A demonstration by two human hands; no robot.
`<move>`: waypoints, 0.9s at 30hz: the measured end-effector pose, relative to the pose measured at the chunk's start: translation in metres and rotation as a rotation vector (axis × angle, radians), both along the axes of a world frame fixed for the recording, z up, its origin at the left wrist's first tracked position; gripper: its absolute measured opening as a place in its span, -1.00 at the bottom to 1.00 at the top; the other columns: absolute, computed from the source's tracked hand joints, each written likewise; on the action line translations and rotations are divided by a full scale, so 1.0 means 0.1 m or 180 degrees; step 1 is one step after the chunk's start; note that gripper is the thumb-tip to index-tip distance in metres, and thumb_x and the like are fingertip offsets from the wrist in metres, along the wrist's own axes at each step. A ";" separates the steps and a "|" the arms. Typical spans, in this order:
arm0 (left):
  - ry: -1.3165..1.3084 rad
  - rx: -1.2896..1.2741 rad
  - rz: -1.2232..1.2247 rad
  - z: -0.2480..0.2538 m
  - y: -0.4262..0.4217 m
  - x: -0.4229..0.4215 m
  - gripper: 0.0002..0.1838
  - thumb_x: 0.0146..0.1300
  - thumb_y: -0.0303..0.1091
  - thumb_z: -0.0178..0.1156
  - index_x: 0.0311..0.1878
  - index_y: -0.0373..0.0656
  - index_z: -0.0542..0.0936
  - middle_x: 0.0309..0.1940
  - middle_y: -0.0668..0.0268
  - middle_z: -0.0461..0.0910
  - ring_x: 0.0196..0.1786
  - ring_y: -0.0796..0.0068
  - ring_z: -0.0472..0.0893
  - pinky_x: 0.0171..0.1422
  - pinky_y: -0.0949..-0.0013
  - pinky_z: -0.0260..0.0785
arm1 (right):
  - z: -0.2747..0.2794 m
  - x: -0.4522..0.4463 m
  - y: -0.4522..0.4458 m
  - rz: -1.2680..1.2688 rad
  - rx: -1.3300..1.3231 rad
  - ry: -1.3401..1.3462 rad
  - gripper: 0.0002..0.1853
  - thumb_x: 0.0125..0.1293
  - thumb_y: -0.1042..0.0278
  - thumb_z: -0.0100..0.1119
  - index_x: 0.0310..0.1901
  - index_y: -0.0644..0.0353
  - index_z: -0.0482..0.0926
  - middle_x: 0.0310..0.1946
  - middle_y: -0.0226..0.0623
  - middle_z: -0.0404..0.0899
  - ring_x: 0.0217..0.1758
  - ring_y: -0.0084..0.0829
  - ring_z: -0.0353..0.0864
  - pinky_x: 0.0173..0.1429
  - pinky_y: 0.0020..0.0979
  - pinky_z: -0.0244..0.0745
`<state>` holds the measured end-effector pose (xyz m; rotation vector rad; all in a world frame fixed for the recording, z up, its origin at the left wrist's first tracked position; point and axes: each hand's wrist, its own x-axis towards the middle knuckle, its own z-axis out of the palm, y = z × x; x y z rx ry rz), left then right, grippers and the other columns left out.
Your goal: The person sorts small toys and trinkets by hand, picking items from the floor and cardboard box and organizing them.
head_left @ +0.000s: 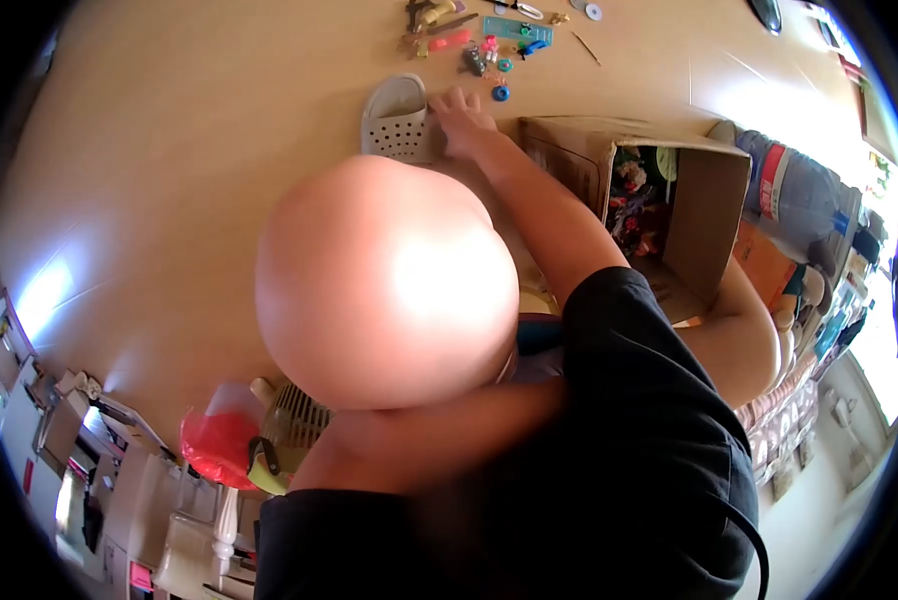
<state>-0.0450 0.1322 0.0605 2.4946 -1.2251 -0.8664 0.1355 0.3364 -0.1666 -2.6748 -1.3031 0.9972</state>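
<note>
My right hand (461, 122) is low over the wooden floor, just right of a light grey clog (397, 132) with round holes. Its fingers are apart, and I see nothing held in them. Past the fingertips lie small things: a blue ring (501, 93), a pink-red piece (450, 40) and a teal translucent tray (518, 29). My left forearm is blurred across the lower middle, below my large bare knee (389, 280); my left hand does not show.
An open cardboard box (710, 215) with colourful small items inside lies right of my right arm. Beyond it stands a large clear bottle (804, 190). A red plastic bag (219, 445) and a white chair (191, 552) are at lower left.
</note>
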 end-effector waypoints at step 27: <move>-0.0048 -0.0257 0.0213 -0.13 -0.23 -0.08 -0.69 0.38 -0.31 0.08 0.05 -0.28 0.62 -0.07 0.09 0.68 0.04 0.04 0.64 0.19 -0.08 0.38 | -0.73 0.03 -0.63 -0.5073 0.3076 0.3615 -0.83 0.08 0.68 0.23 -0.35 0.14 0.58 -0.55 -0.39 0.55 -0.53 -0.49 0.49 -0.45 -0.43 0.41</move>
